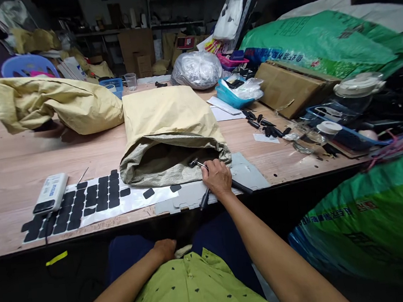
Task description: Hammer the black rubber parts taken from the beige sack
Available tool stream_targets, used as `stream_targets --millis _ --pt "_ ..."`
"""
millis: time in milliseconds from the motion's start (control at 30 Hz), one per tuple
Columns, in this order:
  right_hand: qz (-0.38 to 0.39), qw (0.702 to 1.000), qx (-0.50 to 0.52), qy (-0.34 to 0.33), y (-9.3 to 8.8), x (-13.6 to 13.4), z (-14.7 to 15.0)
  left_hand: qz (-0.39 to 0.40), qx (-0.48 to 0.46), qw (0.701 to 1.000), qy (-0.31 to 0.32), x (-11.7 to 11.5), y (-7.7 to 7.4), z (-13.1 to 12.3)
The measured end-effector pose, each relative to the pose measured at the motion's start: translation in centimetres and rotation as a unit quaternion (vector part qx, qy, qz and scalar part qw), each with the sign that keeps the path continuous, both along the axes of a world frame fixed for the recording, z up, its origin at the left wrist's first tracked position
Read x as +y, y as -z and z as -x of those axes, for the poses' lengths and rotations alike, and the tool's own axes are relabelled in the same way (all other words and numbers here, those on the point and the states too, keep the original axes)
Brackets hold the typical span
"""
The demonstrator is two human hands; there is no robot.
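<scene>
My right hand (218, 178) is closed at the table's front edge, by the mouth of a cream woven sack (170, 111). From its fingers a small hammer-like tool (194, 163) points into the sack's opening; a black handle (242, 186) comes out on the other side, in line with it. Below the fingers hangs a second black tapered handle (204, 199); whether I hold it too is unclear. My left hand (165, 248) rests low on my lap, its fingers mostly hidden. Black rounded stickers (102, 193) on a white sheet lie left of the sack.
A white device (51, 192) with a cable stands at the left. Another cream sack (83, 106) lies behind it. Black small parts (266, 126), a cardboard box (294, 87) and clear jars (357, 87) crowd the right. A green bag (372, 218) bulges beside my right arm.
</scene>
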State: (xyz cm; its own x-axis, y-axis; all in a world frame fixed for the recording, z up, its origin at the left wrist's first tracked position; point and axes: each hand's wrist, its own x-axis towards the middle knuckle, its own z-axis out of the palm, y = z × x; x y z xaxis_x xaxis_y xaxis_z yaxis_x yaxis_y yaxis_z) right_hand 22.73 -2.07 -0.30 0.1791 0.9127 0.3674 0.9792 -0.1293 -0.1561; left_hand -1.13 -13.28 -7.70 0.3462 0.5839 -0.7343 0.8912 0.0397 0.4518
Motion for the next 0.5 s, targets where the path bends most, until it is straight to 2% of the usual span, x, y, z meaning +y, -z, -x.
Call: stream_targets --millis 100,200,333,500 --pt "-0.003 1.0 -0.004 0.004 0.0 0.0 0.1 0.061 -0.018 0.994 -0.09 0.5 1.7 -2.8" --pt "-0.006 1.0 -0.002 0.006 0.1 0.0 0.1 0.103 -0.05 0.98 -0.164 1.1 2.2 -6.2" --pt "-0.009 1.0 0.005 0.007 0.1 0.0 0.1 0.097 -0.075 0.975 -0.185 1.9 2.6 -9.4" --pt "-0.008 1.0 0.009 0.006 0.0 0.0 0.1 0.062 -0.116 0.975 -0.18 1.9 3.1 -10.6"
